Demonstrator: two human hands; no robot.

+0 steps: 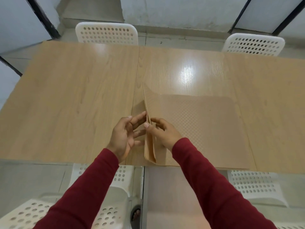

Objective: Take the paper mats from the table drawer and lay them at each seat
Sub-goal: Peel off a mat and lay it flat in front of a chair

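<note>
Fingers (149, 128) of right hand (162, 133) curled, thumb in front and the others behind, pinching the raised paper mats (149, 146) near their middle edge. Left hand (125, 136) just beside, fingers spread and mostly straight, tips touching the left face of the same sheets, seemingly trying to part one from the others. Raised sheets standing nearly on edge, lower corner resting at the near edge of the counter (74, 96). One flat mat (206, 129), with checkered texture, already lying on the counter to the right of the hands, before the near right chair (254, 187).

Risks, as judgement only: thin sheets likely clinging together, so two could come away as one and leave a seat without a mat; a sharp pull at the pinch could crease or tear the paper; loosened grip could let the sheets slide over the near edge to the floor; a sweeping sleeve could shift the flat mat. Remaining seats: far chairs (107, 33) without any mat in front
</note>
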